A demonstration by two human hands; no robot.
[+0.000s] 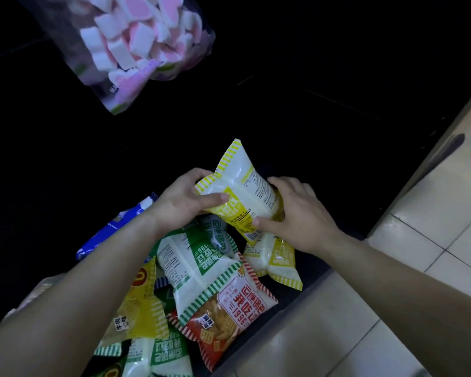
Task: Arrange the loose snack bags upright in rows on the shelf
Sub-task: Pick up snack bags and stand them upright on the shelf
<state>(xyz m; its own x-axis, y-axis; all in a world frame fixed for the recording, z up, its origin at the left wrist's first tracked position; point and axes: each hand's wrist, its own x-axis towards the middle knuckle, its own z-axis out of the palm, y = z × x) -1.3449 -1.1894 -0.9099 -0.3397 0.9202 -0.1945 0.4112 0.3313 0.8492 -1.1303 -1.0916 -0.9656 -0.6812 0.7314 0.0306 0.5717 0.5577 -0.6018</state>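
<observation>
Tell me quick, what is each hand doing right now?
Left hand: closed on the upper end of the yellow-striped snack bag.
Right hand: closed on the lower end of the same bag, above the pile.

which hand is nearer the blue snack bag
Left. The left hand grips the yellow-striped bag just right of the blue bag, whose top edge lies beside that wrist. The right hand holds the same bag's far side, farther right.

Yellow-striped white bag point(239, 191); pink-and-white marshmallows point(136, 36).
</observation>
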